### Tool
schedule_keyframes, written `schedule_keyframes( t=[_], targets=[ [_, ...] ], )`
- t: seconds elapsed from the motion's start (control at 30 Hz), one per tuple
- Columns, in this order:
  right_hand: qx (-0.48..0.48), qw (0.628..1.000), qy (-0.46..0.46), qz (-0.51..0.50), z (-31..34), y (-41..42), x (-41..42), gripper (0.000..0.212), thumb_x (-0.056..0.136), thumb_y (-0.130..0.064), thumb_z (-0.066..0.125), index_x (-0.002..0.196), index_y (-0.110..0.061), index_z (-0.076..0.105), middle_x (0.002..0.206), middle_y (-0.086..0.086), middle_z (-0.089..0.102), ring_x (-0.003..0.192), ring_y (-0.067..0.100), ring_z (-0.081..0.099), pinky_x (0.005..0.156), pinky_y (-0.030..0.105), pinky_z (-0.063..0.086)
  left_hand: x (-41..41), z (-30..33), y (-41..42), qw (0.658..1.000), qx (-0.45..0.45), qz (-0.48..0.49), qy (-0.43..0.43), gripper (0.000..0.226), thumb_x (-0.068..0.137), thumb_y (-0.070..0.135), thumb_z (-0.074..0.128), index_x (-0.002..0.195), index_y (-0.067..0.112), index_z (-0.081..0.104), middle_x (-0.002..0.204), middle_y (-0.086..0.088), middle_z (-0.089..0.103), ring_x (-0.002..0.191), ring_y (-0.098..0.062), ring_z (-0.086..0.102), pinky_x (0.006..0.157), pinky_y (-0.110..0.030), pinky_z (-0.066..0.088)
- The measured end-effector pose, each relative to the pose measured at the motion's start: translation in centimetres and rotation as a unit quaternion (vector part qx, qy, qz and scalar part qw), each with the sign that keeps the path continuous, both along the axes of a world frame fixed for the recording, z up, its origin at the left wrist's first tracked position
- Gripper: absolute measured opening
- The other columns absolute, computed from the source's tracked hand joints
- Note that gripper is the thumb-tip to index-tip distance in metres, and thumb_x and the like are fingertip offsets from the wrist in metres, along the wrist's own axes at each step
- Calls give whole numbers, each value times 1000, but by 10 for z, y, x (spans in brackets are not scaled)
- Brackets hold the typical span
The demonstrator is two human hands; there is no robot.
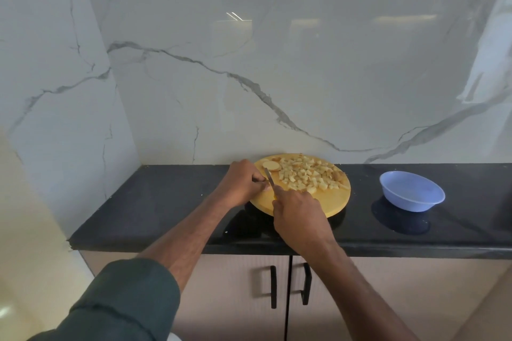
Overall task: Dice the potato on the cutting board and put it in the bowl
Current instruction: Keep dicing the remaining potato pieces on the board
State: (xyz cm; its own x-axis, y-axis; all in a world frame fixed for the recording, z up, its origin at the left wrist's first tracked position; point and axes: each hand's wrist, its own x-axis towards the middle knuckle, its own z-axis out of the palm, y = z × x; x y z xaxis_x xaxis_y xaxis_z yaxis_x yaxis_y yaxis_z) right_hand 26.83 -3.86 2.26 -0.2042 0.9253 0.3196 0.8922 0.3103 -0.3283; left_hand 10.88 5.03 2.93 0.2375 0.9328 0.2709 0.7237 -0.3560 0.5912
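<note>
A round wooden cutting board [329,202] lies on the black counter. Several pale potato cubes [307,174] are heaped over its far half, and a round potato slice [271,165] lies at the far left. My left hand [241,181] curls over the board's left edge and pinches a small potato piece, mostly hidden under its fingers. My right hand [299,216] grips a knife [269,176] whose thin blade points away, down beside my left fingertips. An empty light blue bowl [412,194] sits to the right of the board.
The black counter [155,202] meets a marble wall behind and on the left. Its front edge runs above cabinet doors with two black handles [289,285]. Bare counter lies left of the board and between the board and the bowl.
</note>
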Motion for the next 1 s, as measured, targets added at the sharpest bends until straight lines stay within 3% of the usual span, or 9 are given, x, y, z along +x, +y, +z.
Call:
schedule_keyframes(
  t=[0.13, 0.23, 0.3, 0.4, 0.57, 0.67, 0.77, 0.83, 1.0],
  targets=[
    [-12, 1000, -10, 9, 3, -2, 5, 40, 107, -27, 37, 145, -20, 49, 108, 4, 67, 96, 23, 60, 85, 39, 54, 2, -1, -2, 1000, 1, 8, -24, 39, 86, 17, 76, 52, 2, 63, 60, -19, 62, 51, -18, 43, 50, -32, 34],
    [-37, 999, -32, 21, 6, -6, 10, 40, 107, -26, 38, 144, -19, 50, 110, 5, 65, 96, 21, 59, 84, 36, 53, 2, -3, -2, 1000, 3, 15, -21, 29, 85, 19, 75, 63, 1, 72, 67, -19, 68, 54, -28, 57, 53, -39, 46],
    [-45, 998, -41, 23, 8, -11, 14, 39, 107, -25, 39, 144, -20, 51, 108, 5, 64, 95, 20, 59, 83, 35, 54, 2, -5, -1, 1000, 7, 17, -21, 24, 85, 20, 76, 72, 0, 75, 73, -18, 71, 68, -37, 67, 61, -48, 53],
    [-48, 998, -43, 24, 8, -20, 22, 40, 107, -28, 39, 145, -23, 49, 101, 2, 60, 91, 19, 58, 80, 35, 55, 4, -4, -1, 999, 9, 23, -20, 22, 86, 22, 76, 77, 2, 77, 79, -17, 73, 79, -36, 69, 70, -52, 56],
    [-20, 1000, -17, 3, 2, -30, 40, 43, 108, -30, 38, 150, -29, 46, 95, -2, 61, 87, 18, 57, 77, 35, 55, 4, -5, -6, 999, 2, 22, -27, 11, 89, 23, 75, 87, 13, 81, 79, -2, 75, 76, -19, 70, 62, -32, 52],
    [-11, 1000, 21, 4, 5, -33, 43, 43, 108, -30, 39, 151, -28, 46, 91, -5, 60, 89, 18, 55, 80, 37, 54, 1, -7, -8, 1000, 0, 21, -13, 21, 91, 26, 73, 83, 7, 77, 76, -6, 72, 70, -20, 67, 59, -28, 49],
    [-4, 999, 39, 7, 9, -32, 37, 43, 108, -30, 40, 151, -27, 46, 96, -2, 64, 92, 19, 56, 82, 39, 54, -2, -5, -9, 999, 6, 34, -34, 16, 89, 27, 76, 85, 12, 79, 78, -1, 72, 70, -13, 67, 57, -28, 54],
    [-5, 999, 41, 12, 10, -29, 29, 44, 108, -31, 39, 152, -28, 44, 103, 1, 66, 95, 20, 56, 84, 40, 54, 0, -4, -12, 999, 13, 36, -35, 12, 89, 26, 76, 86, 15, 80, 71, 6, 70, 63, -4, 64, 52, -19, 45],
    [-6, 1000, 18, 15, 7, -19, 12, 46, 109, -30, 37, 154, -26, 41, 110, 2, 68, 97, 21, 57, 87, 40, 53, 4, -4, -15, 998, 18, 41, -36, 42, 88, 18, 75, 51, 31, 61, 41, 19, 49, 43, 2, 45, 50, -12, 34]
  ],
)
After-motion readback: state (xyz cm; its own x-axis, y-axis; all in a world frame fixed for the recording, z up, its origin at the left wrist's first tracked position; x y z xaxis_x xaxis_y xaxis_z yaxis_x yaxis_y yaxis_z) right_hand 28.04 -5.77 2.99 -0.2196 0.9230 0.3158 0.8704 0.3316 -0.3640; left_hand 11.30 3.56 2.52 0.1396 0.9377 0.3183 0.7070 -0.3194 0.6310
